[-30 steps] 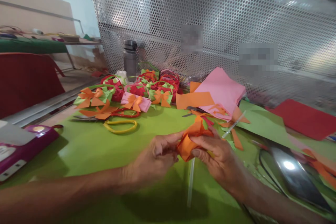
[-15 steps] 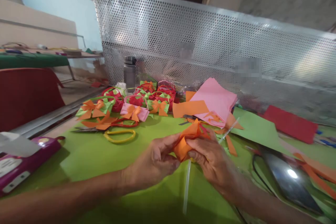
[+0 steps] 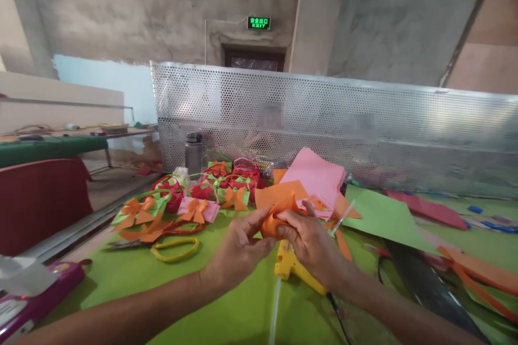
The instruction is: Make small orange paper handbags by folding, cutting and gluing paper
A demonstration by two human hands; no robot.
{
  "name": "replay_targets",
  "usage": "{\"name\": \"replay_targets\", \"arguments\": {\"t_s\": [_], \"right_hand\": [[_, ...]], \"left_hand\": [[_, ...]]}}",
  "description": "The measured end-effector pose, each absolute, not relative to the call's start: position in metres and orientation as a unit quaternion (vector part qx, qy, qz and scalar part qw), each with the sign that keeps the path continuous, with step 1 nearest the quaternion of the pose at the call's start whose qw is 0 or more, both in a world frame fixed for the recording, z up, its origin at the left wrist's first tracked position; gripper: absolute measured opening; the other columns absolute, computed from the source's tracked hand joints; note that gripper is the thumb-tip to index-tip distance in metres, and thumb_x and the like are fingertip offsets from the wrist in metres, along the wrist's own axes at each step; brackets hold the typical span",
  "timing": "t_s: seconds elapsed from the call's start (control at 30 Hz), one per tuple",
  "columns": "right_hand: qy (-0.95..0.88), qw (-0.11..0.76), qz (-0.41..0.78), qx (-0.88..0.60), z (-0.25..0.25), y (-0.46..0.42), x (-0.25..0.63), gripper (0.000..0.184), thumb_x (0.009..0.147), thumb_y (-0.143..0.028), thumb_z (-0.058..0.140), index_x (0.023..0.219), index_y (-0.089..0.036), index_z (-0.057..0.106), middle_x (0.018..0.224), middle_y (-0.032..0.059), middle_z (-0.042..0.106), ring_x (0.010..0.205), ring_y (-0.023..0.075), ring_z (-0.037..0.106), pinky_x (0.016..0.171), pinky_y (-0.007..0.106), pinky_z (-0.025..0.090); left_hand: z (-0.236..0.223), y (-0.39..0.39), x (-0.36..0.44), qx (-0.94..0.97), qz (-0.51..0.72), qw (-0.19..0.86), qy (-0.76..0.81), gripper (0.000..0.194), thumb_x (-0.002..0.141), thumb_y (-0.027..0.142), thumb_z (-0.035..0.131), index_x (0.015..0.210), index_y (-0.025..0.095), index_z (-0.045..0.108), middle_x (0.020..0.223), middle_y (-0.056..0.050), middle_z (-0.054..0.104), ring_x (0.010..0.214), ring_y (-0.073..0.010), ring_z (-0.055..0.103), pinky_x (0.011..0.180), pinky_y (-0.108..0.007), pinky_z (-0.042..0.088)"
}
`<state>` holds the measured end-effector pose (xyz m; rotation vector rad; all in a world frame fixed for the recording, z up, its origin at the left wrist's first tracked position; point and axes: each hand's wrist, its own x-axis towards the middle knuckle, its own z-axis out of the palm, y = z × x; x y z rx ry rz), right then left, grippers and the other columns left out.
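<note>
Far left: purple power strip (image 3: 67, 280) at the table's edge, off to the side, I judge, to leave working room. Next, scissors (image 3: 175, 251), one loop red, one yellow, blades pointing left; likely parked within reach. Behind them small paper bags (image 3: 201, 191) with bows, grouped, probably to store them together, and a bottle (image 3: 193, 153) at the back.

Left hand (image 3: 238, 245) half curled, pinching the left side of the folded orange paper (image 3: 270, 226), which is mid-scene, raised over the green table (image 3: 133, 285). Right hand (image 3: 309, 240) pinches the right side, thumb and finger on the near face. Gripping both sides looks meant to keep the fold from springing open.

Glue gun (image 3: 293, 267) below the paper, partly behind the right hand; whether they touch, I can't tell. Further right, pink sheets (image 3: 311, 175) and a green sheet (image 3: 388, 215), presumably stock.

Writing: power strip label too blurred for me; no brand readable on the bottle. High on the wall, the lit sign (image 3: 259, 23) reads "EXIT" under Chinese characters.
</note>
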<state>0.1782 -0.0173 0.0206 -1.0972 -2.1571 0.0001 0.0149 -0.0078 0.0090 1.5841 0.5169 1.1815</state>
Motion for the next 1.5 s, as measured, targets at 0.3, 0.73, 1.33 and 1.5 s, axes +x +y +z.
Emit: {"name": "replay_targets", "arguments": {"t_s": [0.3, 0.73, 1.33, 1.5], "right_hand": [[-0.833, 0.368, -0.031, -0.412, 0.018, -0.022, 0.179, 0.017, 0.087, -0.025, 0.056, 0.072, -0.022, 0.063, 0.066, -0.0047, 0.067, 0.065, 0.0128, 0.059, 0.093, 0.036, 0.024], [-0.820, 0.386, -0.107, -0.409, 0.001, -0.014, 0.183, 0.012, 0.085, -0.013, 0.053, 0.081, -0.019, 0.063, 0.069, -0.0001, 0.067, 0.065, 0.0161, 0.059, 0.093, 0.045, 0.025], [-0.829, 0.345, -0.192, -0.397, -0.004, -0.011, 0.187, 0.021, 0.086, -0.010, 0.045, 0.077, -0.017, 0.062, 0.059, -0.0004, 0.060, 0.058, 0.0159, 0.053, 0.092, 0.046, 0.027], [-0.828, 0.337, -0.192, -0.404, -0.002, -0.011, 0.187, 0.020, 0.086, -0.010, 0.045, 0.080, -0.017, 0.063, 0.059, -0.0006, 0.060, 0.058, 0.0161, 0.054, 0.087, 0.044, 0.031]], "left_hand": [[-0.010, -0.006, 0.026, 0.661, 0.509, 0.503, 0.226, 0.035, 0.076, 0.011, 0.060, 0.110, 0.020, 0.057, 0.108, -0.004, 0.065, 0.099, -0.0170, 0.059, 0.087, -0.026, 0.047], [-0.009, 0.004, 0.019, 0.572, 0.500, 0.609, 0.228, 0.031, 0.069, 0.015, 0.072, 0.098, 0.024, 0.066, 0.094, 0.001, 0.070, 0.089, -0.0147, 0.064, 0.073, -0.020, 0.051], [-0.017, 0.011, 0.015, 0.545, 0.453, 0.621, 0.335, 0.039, 0.066, 0.025, 0.075, 0.102, 0.015, 0.063, 0.099, -0.008, 0.069, 0.077, -0.0157, 0.062, 0.064, -0.026, 0.051], [-0.017, 0.011, 0.016, 0.537, 0.453, 0.623, 0.344, 0.040, 0.066, 0.023, 0.074, 0.103, 0.014, 0.062, 0.098, -0.007, 0.069, 0.076, -0.0152, 0.062, 0.064, -0.026, 0.051]]}}
